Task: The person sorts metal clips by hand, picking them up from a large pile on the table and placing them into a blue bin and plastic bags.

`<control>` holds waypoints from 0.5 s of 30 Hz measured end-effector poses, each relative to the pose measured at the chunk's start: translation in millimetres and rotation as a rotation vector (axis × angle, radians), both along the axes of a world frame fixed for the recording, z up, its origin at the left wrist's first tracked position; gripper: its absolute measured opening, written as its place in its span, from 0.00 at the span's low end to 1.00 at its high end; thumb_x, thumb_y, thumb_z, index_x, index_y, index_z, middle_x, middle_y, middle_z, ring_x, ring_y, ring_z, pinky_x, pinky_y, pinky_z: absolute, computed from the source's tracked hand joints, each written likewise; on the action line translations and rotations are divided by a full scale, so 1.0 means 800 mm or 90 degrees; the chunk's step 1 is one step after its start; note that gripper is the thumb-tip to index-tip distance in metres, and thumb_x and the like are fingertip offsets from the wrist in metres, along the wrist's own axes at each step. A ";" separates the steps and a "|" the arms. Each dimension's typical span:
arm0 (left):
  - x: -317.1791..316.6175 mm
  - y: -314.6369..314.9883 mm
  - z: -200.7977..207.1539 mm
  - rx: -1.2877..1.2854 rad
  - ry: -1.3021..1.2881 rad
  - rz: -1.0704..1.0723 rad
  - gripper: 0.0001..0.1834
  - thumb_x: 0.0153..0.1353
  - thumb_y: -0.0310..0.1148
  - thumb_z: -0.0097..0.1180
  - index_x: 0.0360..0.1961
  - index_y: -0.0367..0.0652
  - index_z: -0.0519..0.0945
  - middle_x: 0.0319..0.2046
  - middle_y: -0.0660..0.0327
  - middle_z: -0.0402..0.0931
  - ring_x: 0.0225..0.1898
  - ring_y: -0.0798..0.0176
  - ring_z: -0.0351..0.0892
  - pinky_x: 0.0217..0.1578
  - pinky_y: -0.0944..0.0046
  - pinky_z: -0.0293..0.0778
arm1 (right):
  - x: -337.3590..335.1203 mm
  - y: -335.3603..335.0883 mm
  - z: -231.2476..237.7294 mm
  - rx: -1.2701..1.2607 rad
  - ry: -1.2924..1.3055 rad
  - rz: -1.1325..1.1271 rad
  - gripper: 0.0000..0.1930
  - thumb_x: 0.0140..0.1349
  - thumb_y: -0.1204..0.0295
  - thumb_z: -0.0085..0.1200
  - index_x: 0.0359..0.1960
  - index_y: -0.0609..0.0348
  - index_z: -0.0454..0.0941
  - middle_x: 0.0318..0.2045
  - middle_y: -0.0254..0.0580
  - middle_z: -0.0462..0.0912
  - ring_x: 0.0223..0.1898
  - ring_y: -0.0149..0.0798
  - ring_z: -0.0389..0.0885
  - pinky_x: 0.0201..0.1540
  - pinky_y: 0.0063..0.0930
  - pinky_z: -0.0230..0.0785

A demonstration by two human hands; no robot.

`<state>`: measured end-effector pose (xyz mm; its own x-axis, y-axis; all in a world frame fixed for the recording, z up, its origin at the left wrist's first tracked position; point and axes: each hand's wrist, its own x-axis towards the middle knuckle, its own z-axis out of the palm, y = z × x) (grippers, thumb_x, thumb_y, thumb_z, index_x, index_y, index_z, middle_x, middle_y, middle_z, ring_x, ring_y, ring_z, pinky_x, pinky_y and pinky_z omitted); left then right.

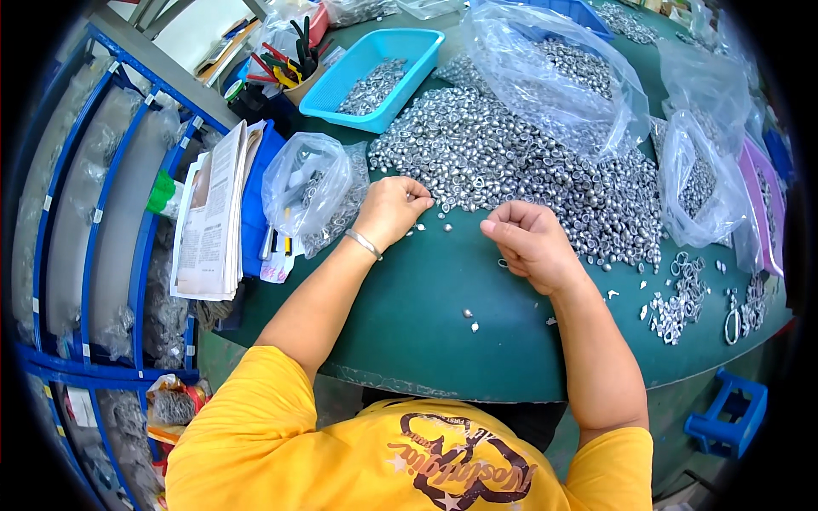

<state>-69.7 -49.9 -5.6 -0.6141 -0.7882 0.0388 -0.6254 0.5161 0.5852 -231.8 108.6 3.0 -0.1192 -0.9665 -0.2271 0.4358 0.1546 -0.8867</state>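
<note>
While I look down from my distant post, the yellow shirt [247,426] is nearest, and then the green surface [409,315] with a few loose pieces [468,313]. Farther in, the left hand [390,209] has thumb and index finger brought together beside the front edge of the grey metal pile [511,175] — I cannot tell if a piece is between them. The right hand [530,243] is half curled, its thumb close to the bent index finger; what it holds, if anything, is hidden from me. The pile is perhaps heaped there to be within easy reach. A clear bag [307,192] sits left of the left hand. Beyond, a turquoise basket [341,122] and a large clear bag [490,43] contain more grey pieces — probably to keep them from scattering.
</note>
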 end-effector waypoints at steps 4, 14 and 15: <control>-0.003 0.004 0.007 0.244 0.166 0.053 0.10 0.48 0.30 0.62 0.31 0.37 0.80 0.17 0.63 0.74 0.17 0.72 0.69 0.17 0.73 0.63 | 0.000 0.000 0.001 0.000 -0.001 0.001 0.07 0.57 0.71 0.56 0.27 0.61 0.73 0.13 0.23 0.65 0.11 0.17 0.55 0.11 0.15 0.42; -0.004 -0.001 0.002 0.164 0.174 -0.013 0.08 0.49 0.29 0.63 0.30 0.35 0.82 0.22 0.63 0.79 0.23 0.73 0.74 0.24 0.73 0.70 | -0.002 0.001 0.002 0.007 0.011 0.006 0.07 0.57 0.70 0.56 0.28 0.60 0.74 0.13 0.24 0.66 0.12 0.18 0.57 0.12 0.15 0.44; -0.005 0.000 0.000 0.140 0.096 -0.003 0.09 0.48 0.31 0.64 0.29 0.37 0.83 0.23 0.61 0.80 0.23 0.71 0.76 0.27 0.71 0.71 | -0.002 0.001 0.003 0.008 0.012 0.005 0.07 0.57 0.70 0.56 0.28 0.61 0.74 0.13 0.24 0.66 0.12 0.18 0.57 0.12 0.15 0.44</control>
<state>-73.5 -49.9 -5.6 -0.6179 -0.7852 -0.0414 -0.5207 0.3691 0.7698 -233.2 109.6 5.1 -0.1158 -0.9647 -0.2365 0.4171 0.1688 -0.8930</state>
